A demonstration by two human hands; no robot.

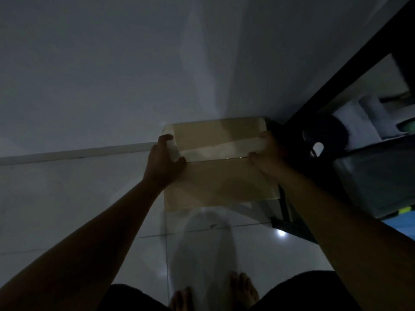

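1. 1 pale wall (112, 63) meets the tiled floor (78, 198); a black rack (336, 78) stands at the right.
2. The cardboard box (220, 182) is in the corner between wall and rack, likely being stowed there.
3. Left hand (164, 160) and right hand (268, 151) clasp opposite edges, fingers curled over its top, steadying it.
4. Pale tape (224, 147) crosses it; no writing is legible.

Black rack (350, 66) (right), tiled floor (89, 209).
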